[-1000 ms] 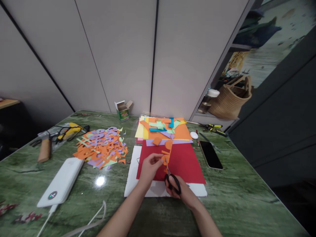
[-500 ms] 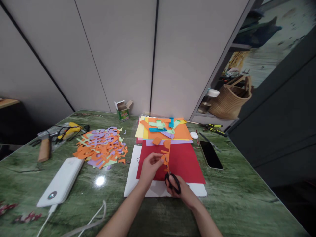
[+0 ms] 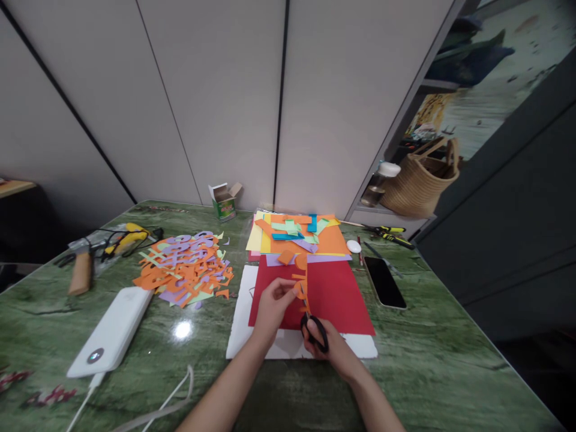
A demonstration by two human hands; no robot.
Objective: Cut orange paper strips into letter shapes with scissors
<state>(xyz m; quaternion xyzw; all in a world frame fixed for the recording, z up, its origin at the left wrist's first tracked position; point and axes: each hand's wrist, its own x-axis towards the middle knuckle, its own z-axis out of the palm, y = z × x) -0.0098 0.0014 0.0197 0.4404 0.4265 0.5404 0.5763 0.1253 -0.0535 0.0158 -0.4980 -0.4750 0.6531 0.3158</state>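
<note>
"On the left of the table (image 3: 450,360), anything new?"

"No. See a white power bank (image 3: 110,333) on the near side, a wooden handle (image 3: 80,275) farther back, then a heap of cut paper (image 3: 186,264) in orange, purple and green, all just as a second ago."

"And in the middle, with the left hand (image 3: 274,303)?"

"Pinching the orange strip (image 3: 305,291) between thumb and fingertips, over the red sheet (image 3: 337,294)."

"Any change to the strip?"

"Yes, swung slightly left at its far end over the last second. Now points almost straight to the far side, just beside a small orange piece (image 3: 286,257); cannot tell whether touching."

"Meaning what for the work?"

"Probably a fresh angle between paper and blades. Looks like cutting under way, not finished."

"And just to the right?"

"Gripping the black scissors (image 3: 324,336) by the loops with the right hand (image 3: 334,343), blades toward the far side at the near part of the strip. Cannot tell the spread of the blades. Farther right, note a white round thing (image 3: 353,246) and a phone (image 3: 385,282), unmoved and well apart from both hands."
</note>
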